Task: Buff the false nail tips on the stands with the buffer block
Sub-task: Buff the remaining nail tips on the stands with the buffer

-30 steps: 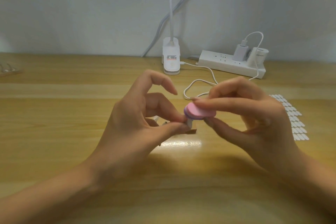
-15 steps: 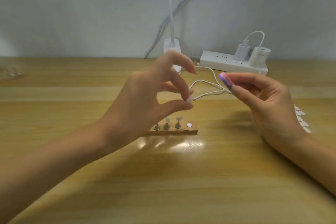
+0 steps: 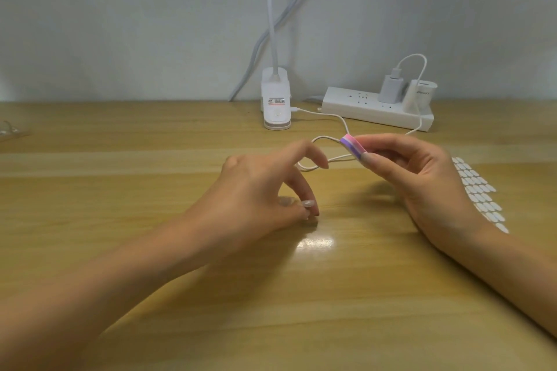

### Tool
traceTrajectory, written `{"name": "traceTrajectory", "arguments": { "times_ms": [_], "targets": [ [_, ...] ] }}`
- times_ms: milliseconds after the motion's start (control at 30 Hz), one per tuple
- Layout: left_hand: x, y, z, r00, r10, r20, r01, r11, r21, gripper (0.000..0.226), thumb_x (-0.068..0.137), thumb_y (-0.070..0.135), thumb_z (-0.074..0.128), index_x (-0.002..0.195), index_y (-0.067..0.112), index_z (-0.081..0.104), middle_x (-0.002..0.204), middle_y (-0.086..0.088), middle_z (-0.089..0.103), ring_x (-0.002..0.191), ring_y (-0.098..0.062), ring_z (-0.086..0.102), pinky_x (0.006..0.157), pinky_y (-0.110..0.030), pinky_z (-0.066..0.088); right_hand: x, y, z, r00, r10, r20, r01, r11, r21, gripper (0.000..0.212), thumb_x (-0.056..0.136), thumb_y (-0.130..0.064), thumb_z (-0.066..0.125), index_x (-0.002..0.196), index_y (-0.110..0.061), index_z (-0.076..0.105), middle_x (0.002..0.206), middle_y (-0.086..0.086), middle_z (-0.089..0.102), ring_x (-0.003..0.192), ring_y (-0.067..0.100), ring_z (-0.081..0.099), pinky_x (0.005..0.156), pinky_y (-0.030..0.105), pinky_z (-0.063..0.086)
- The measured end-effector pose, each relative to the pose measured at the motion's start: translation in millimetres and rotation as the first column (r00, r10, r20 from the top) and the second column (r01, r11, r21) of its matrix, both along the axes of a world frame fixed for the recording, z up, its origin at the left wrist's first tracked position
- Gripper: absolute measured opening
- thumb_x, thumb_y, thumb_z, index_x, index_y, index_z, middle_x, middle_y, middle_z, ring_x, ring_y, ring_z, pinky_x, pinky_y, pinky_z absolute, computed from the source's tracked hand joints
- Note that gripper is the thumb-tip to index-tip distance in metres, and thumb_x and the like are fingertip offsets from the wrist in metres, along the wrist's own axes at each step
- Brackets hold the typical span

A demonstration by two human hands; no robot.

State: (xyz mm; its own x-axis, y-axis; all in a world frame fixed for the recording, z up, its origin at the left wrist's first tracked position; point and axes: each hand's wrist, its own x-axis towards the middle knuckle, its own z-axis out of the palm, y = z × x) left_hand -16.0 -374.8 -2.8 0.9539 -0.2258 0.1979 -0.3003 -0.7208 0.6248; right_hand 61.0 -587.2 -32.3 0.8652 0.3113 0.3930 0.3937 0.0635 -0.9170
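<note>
I count two hands and one buffer block. My right hand [image 3: 422,178] pinches the buffer block [image 3: 352,146], striped pink and purple, between thumb and fingertips, raised off the surface [image 3: 150,250]. My left hand [image 3: 265,190] is low beside it, index finger arched up, thumb and middle finger drawn together just above the wood. I cannot tell whether they hold anything, and the nail stands do not show.

Beyond the hands stand one clip lamp base [image 3: 275,99] with a red-and-white label too small to read, and one white power strip [image 3: 361,108] carrying two plugs: a charger [image 3: 390,89] and a second adapter [image 3: 420,93] whose grey lettering is illegible. One white cable [image 3: 319,113] loops between them. To the right of my right hand lie rows of white oval stickers [image 3: 479,190], partly covered by the wrist.

The surface is pale glossy wood grain, and the wall [image 3: 120,24] is plain grey-white.
</note>
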Motion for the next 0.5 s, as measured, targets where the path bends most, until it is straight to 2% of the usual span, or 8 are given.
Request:
{"name": "traceTrajectory", "arguments": {
  "times_ms": [133, 233, 333, 400, 500],
  "targets": [
    [-2.2, -0.1, -5.4, 0.996, 0.059, 0.061, -0.058, 0.998, -0.018, 0.046, 0.08, 0.024, 0.077, 0.116, 0.039, 0.052, 0.082, 0.03, 0.07, 0.093, 0.002, 0.061, 0.1, -0.047, 0.044, -0.1, 0.7, 0.1, 1.0, -0.005, -0.008, 0.005, 1.0, -0.009, 0.037, 0.072, -0.045, 0.081, 0.101, -0.022, 0.08, 0.107, 0.002, 0.077, 0.105, 0.017, 0.071, 0.091, 0.023, 0.054],
    [-3.6, 0.5, -7.3, 0.988, 0.09, 0.129, -0.093, 0.996, 0.016, 0.053, 0.076, 0.031, 0.081, 0.118, 0.039, 0.051, 0.083, 0.029, 0.07, 0.093, 0.006, 0.058, 0.104, -0.044, 0.038, -0.4, 0.7, 0.3, 1.0, -0.009, -0.008, 0.009, 1.0, -0.011, 0.045, 0.068, -0.055, 0.084, 0.101, -0.024, 0.081, 0.108, 0.002, 0.077, 0.105, 0.016, 0.071, 0.092, 0.022, 0.055],
    [-5.4, 2.5, -5.0, 0.979, 0.099, 0.178, -0.13, 0.976, 0.176, 0.062, 0.075, 0.045, 0.079, 0.124, 0.047, 0.041, 0.09, 0.027, 0.066, 0.103, 0.006, 0.052, 0.11, -0.035, 0.021, -1.3, 1.5, 1.0, 1.0, 0.006, -0.008, -0.006, 1.0, -0.006, 0.045, 0.067, -0.056, 0.084, 0.101, -0.026, 0.081, 0.108, 0.001, 0.077, 0.106, 0.015, 0.071, 0.088, 0.019, 0.053],
    [-6.1, 4.9, -3.2, 0.979, 0.084, 0.186, -0.136, 0.948, 0.287, 0.061, 0.077, 0.05, 0.076, 0.124, 0.05, 0.037, 0.091, 0.028, 0.063, 0.105, 0.004, 0.052, 0.11, -0.035, 0.017, -1.3, 1.5, 0.9, 1.0, 0.017, -0.01, -0.017, 1.0, -0.001, 0.043, 0.068, -0.055, 0.084, 0.101, -0.027, 0.081, 0.108, 0.0, 0.077, 0.105, 0.014, 0.071, 0.087, 0.017, 0.053],
    [-9.5, 8.6, -1.8, 0.981, 0.077, 0.179, -0.128, 0.948, 0.291, 0.057, 0.078, 0.051, 0.073, 0.122, 0.05, 0.036, 0.09, 0.027, 0.062, 0.1, 0.005, 0.054, 0.11, -0.033, 0.016, -1.1, 0.9, 0.5, 1.0, 0.024, -0.009, -0.024, 1.0, 0.004, 0.042, 0.068, -0.054, 0.083, 0.101, -0.028, 0.081, 0.107, 0.0, 0.078, 0.104, 0.012, 0.071, 0.086, 0.016, 0.052]
  ]
}}
